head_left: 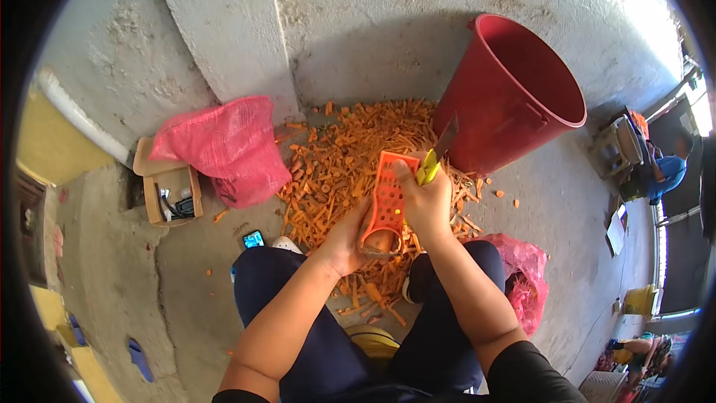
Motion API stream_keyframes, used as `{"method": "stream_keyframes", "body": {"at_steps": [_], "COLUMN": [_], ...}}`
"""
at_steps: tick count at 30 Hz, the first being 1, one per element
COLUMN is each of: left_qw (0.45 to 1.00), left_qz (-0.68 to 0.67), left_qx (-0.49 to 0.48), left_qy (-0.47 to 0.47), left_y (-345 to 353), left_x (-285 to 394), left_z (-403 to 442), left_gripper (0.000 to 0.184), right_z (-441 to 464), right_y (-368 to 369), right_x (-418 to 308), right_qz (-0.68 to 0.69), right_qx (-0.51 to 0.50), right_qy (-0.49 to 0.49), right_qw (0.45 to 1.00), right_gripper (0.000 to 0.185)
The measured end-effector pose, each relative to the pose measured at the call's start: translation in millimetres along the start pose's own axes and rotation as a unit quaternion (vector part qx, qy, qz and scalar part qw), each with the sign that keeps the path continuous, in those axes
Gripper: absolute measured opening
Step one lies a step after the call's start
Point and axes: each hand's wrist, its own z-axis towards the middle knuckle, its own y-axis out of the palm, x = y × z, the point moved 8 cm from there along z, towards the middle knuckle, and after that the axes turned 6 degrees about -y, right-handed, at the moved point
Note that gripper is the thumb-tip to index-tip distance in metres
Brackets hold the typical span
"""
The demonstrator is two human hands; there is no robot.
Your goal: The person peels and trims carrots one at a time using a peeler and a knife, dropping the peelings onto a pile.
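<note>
Orange perforated plastic [386, 198] in left hand [344, 242] — pink sack [235, 142], dark marking [227, 193] illegible.

Head camera, one: head-worn, wide, dark-rimmed; facing forward and down; left hand [347, 240] and right hand [429, 205] near, floor [190, 291] beneath, wall [358, 37] beyond.

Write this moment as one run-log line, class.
left hand: holding orange perforated item | right hand: gripping yellow-handled knife, thumb against item | floor: orange scraps, red bin alongside
</note>
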Motion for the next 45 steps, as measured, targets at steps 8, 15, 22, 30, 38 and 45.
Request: {"method": "stream_keyframes", "body": {"at_steps": [8,15,22,30,38,45], "left_qw": [0.984,0.998,0.994,0.991,0.998,0.974], "left_qz": [0.085,0.055,0.107,0.122,0.055,0.186], "left_qx": [-0.155,-0.026,-0.026,-0.045,0.000,-0.130], "left_qy": [-0.005,-0.006,-0.001,-0.022,-0.016,0.005], "left_y": [7.5,-4.5,-8.6,-6.2,-3.6,2.1], "left_x": [-10.2,-3.4,-4.4,-9.3,-8.0,-26.8], "left_z": [-5.2,-1.6,3.5,-5.3,0.8,-4.8], "left_gripper": [0.042,0.040,0.039,0.043,0.043,0.049], "right_z": [54.1,11.7,5.5,43.7,-2.9,58.5], "right_y": [-67.9,-20.2,-8.5,-62.5,-3.7,-80.9], "right_x": [46.0,-2.3,2.2,36.9,3.9,39.4], "right_qz": [-0.141,-0.014,-0.077,-0.005,-0.034,-0.133], "right_qx": [0.179,0.043,0.010,0.128,-0.014,0.178], "right_qy": [0.032,-0.030,0.029,0.004,0.031,0.009], "right_qw": [0.973,0.999,0.997,0.992,0.999,0.975], "right_gripper": [0.010,0.017,0.010,0.016,0.017,0.011]}}
